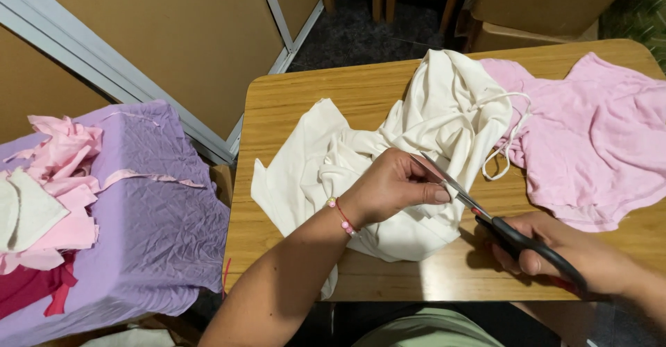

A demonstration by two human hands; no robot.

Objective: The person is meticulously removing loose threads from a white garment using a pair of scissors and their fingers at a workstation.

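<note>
A crumpled cream-white garment [430, 118] lies in the middle of a small wooden table [305, 90]. My left hand [395, 187] grips a fold of this cloth near the front and holds it up. My right hand [576, 253] holds black-handled scissors [485, 215], whose open blades point up-left at the gripped fold, beside my left thumb. A beaded bracelet sits on my left wrist.
A pink garment [590, 139] is spread over the table's right side. To the left, a surface covered in lilac cloth [152, 215] carries pink, white and red fabric scraps [48, 194]. Brown panels and cardboard boxes [548, 4] stand behind.
</note>
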